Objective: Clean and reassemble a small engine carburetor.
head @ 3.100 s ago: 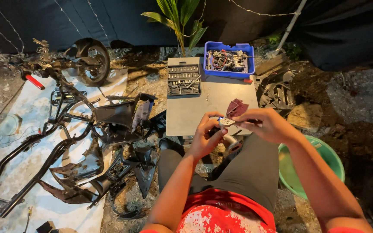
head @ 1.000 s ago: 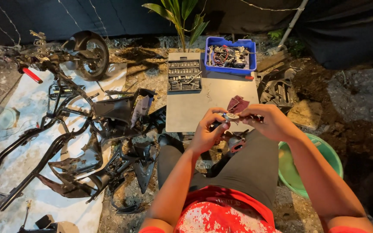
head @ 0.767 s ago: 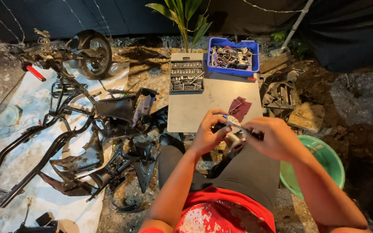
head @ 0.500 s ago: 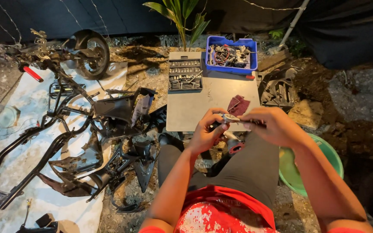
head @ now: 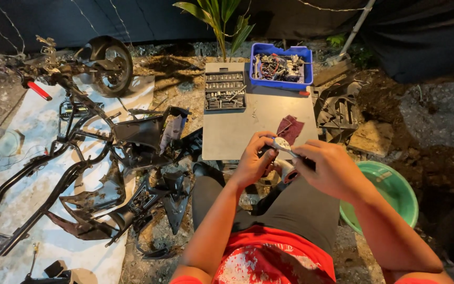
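A seated person works over their lap at the centre of the frame, both hands closed around a small pale part (head: 282,144) held up just in front of the low grey table (head: 237,131). The left hand (head: 253,163) cups it from beneath, fingers curled tight to steady it; the right hand (head: 329,168) comes in from the right with the grip pinched on its end, as if to hold it firm for close work. What exactly the part is cannot be told.

Tools are laid within arm's reach on the table: an open socket set (head: 225,91) at its far left edge, a blue bin of wires and fittings (head: 282,66) at upper centre, a dark red rag (head: 290,129) just beyond the hands. A green basin (head: 395,184) sits at lower right beside the knee. On the left, a stripped scooter frame (head: 53,152) with its wheel (head: 106,63) lies on a white sheet (head: 22,142), which keeps the loose black panels (head: 148,131) off the dirt.
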